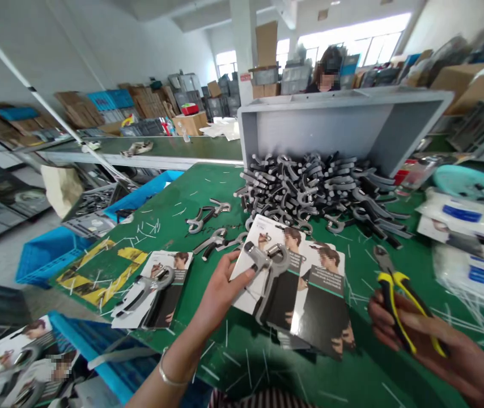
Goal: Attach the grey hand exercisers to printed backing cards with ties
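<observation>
My left hand (220, 292) is closed on a printed card with a grey and black hand gripper (272, 258) on its front, thumb pressed on the gripper. It is held over a stack of printed cards (325, 303), covering part of it. My right hand (433, 340) is wrapped around diagonal cutters (399, 297) with yellow and black handles, the jaws pointing away from me. Left of my left hand, another carded hand gripper (151, 289) lies on the green table (208, 181). Loose hand grippers (214, 243) rest just beyond it.
A large heap of hand grippers (305, 187) spills from a tipped grey crate (314, 122). Cut white ties (151, 229) litter the table. Plastic-wrapped packs (463, 215) and a turquoise basin (458, 175) stand right. Blue bins (50, 255) flank the left edge. A person (325, 71) is behind the crate.
</observation>
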Available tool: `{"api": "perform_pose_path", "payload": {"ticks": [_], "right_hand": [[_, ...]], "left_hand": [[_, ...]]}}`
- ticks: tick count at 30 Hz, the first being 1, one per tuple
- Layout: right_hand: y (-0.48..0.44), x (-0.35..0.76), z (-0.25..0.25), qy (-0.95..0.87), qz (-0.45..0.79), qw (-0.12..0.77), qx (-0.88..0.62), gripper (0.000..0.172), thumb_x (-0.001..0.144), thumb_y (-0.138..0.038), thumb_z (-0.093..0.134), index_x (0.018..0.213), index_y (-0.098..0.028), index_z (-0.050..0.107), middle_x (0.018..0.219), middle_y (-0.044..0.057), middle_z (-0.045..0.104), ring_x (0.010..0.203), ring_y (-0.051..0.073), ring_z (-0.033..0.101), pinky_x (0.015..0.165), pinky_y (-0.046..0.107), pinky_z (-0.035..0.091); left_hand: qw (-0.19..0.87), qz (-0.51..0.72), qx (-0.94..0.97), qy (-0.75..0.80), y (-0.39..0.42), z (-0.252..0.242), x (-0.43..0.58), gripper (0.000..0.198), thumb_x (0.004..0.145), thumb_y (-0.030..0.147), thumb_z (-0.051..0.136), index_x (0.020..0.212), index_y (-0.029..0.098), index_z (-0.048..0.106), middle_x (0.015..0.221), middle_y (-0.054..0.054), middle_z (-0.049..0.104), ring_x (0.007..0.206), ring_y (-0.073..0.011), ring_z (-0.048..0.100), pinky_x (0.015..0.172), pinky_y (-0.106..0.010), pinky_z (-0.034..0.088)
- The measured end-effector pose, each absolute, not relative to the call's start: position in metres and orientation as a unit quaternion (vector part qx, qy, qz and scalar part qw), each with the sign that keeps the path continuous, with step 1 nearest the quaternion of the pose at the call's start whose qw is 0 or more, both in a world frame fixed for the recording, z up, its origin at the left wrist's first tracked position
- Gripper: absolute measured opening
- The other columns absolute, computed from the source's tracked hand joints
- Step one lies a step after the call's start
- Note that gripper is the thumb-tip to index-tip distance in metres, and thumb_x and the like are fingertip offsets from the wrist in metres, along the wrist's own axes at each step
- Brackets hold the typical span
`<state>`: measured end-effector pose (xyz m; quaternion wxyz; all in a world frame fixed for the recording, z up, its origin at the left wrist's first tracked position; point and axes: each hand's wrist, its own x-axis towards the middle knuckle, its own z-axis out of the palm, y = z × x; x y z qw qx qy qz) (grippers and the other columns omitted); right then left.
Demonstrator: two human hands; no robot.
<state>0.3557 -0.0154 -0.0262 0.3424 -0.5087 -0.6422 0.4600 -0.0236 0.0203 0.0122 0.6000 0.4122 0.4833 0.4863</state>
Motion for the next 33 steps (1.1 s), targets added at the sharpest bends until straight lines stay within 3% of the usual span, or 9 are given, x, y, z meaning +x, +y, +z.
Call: {"api": "perform_pose_path", "payload": {"ticks": [4,9,12,16,20,24,26,28,33], "right_hand": [[-0.033,0.317,0.016,-0.473,0.742,0.258,-0.398,0.039,0.090,-0.056,0.050,0.114,-0.028,0.061,0.094,0.013,0.065,0.072,0.024,0.066,0.059,0.035,0.054],[-0.014,0.292,0.056,-0.523,0.776,0.057,-0.346,0.070,0.092,-0.050,0.060,0.150,-0.022,0.031,0.109,0.012,0.066,0.100,0.025,0.066,0.080,0.037,0.056],[0.000,0.286,0.066,-0.537,0.767,0.025,-0.351,0.068,0.092,-0.052,0.060,0.145,-0.018,0.036,0.107,0.012,0.066,0.097,0.024,0.068,0.082,0.038,0.056],[0.010,0.279,0.081,-0.535,0.769,-0.015,-0.348,0.050,0.092,-0.054,0.058,0.122,-0.015,0.053,0.102,0.011,0.067,0.087,0.022,0.071,0.076,0.035,0.058],[0.014,0.277,0.095,-0.519,0.772,-0.025,-0.365,0.045,0.091,-0.053,0.059,0.115,-0.014,0.055,0.093,0.009,0.067,0.073,0.017,0.069,0.062,0.028,0.058],[0.011,0.276,0.091,-0.487,0.783,0.006,-0.387,0.043,0.090,-0.052,0.060,0.113,-0.016,0.056,0.074,0.000,0.058,0.052,0.008,0.054,0.045,0.018,0.048],[0.008,0.274,0.080,-0.501,0.760,0.021,-0.414,0.043,0.089,-0.055,0.059,0.109,-0.017,0.057,0.069,-0.002,0.054,0.045,0.006,0.044,0.037,0.016,0.037],[0.004,0.272,0.065,-0.575,0.678,0.037,-0.456,0.043,0.090,-0.056,0.056,0.108,-0.017,0.058,0.074,0.001,0.059,0.046,0.007,0.044,0.038,0.017,0.034],[-0.006,0.272,0.036,-0.796,0.339,0.038,-0.500,0.024,0.093,-0.034,0.053,0.110,-0.020,0.062,0.095,0.010,0.069,0.083,0.023,0.065,0.072,0.032,0.048]], "left_hand": [[0.542,0.490,0.504,0.461,0.028,0.023,-0.009,0.048,0.084,0.037,0.069,0.125,0.020,0.051,0.112,-0.007,0.071,0.089,-0.0195,0.069,0.073,-0.027,0.053],[0.470,0.459,0.599,0.458,0.023,0.035,-0.002,0.043,0.090,0.035,0.063,0.128,0.021,0.050,0.118,-0.007,0.069,0.099,-0.0209,0.067,0.083,-0.031,0.053],[0.407,0.436,0.657,0.462,0.019,0.041,-0.004,0.042,0.092,0.034,0.062,0.130,0.021,0.048,0.121,-0.007,0.068,0.105,-0.0215,0.065,0.089,-0.032,0.050],[0.327,0.400,0.715,0.471,0.017,0.047,-0.005,0.043,0.093,0.034,0.060,0.132,0.023,0.047,0.125,-0.007,0.065,0.110,-0.0231,0.063,0.094,-0.034,0.047],[0.307,0.365,0.740,0.474,0.016,0.052,-0.003,0.047,0.093,0.035,0.059,0.136,0.025,0.044,0.120,-0.006,0.067,0.104,-0.0235,0.065,0.094,-0.036,0.047],[0.341,0.390,0.722,0.459,0.019,0.049,0.000,0.045,0.092,0.034,0.060,0.134,0.026,0.047,0.121,-0.005,0.066,0.104,-0.0226,0.064,0.092,-0.034,0.047],[0.383,0.419,0.686,0.455,0.023,0.043,0.002,0.043,0.090,0.034,0.062,0.130,0.024,0.050,0.120,-0.006,0.067,0.105,-0.0224,0.064,0.091,-0.032,0.048],[0.441,0.440,0.637,0.453,0.027,0.037,0.002,0.040,0.088,0.034,0.064,0.125,0.022,0.054,0.116,-0.006,0.069,0.102,-0.0221,0.065,0.086,-0.031,0.049],[0.602,0.426,0.499,0.455,0.032,0.020,-0.003,0.040,0.081,0.035,0.072,0.115,0.017,0.061,0.105,-0.007,0.073,0.084,-0.0190,0.069,0.071,-0.026,0.051]]}}
